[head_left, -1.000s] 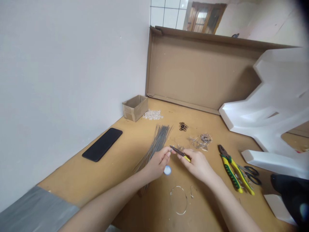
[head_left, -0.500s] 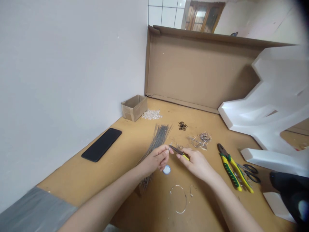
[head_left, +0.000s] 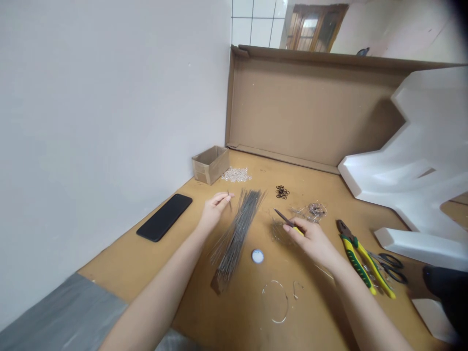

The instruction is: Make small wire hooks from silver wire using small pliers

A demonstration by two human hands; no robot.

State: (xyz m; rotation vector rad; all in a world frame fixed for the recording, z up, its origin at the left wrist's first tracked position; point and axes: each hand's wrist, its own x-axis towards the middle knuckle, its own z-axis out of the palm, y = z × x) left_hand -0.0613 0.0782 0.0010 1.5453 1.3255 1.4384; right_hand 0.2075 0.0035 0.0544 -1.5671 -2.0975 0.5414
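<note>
My left hand (head_left: 215, 210) is closed in a pinch, with a thin wire (head_left: 230, 204) upright at the fingertips. It hovers left of a bundle of grey wires (head_left: 241, 226) that lies on the table. In my right hand (head_left: 310, 239) is a pair of needle-nose pliers (head_left: 284, 218) with dark jaws and yellow handles, pointing up and left. Beneath the pliers is a loose tangle of fine wire (head_left: 278, 233). A small round blue-and-white lid-like disc (head_left: 258, 256) lies between the hands. Nearer me are a bent wire loop (head_left: 275, 302) and a small wire hook (head_left: 297, 289).
A small cardboard box (head_left: 211, 165) stands beside a pile of clear beads (head_left: 237, 174). Black rings (head_left: 282, 192) and tangled wire pieces (head_left: 315, 210) lie farther back. Large pliers (head_left: 360, 258) and scissors (head_left: 393, 265) are right; a phone (head_left: 164, 217) is left. White foam (head_left: 431, 146) borders the right.
My left hand has moved up and left, away from the pliers' tips, and now pinches a thin wire. My right hand with the pliers has shifted slightly right.
</note>
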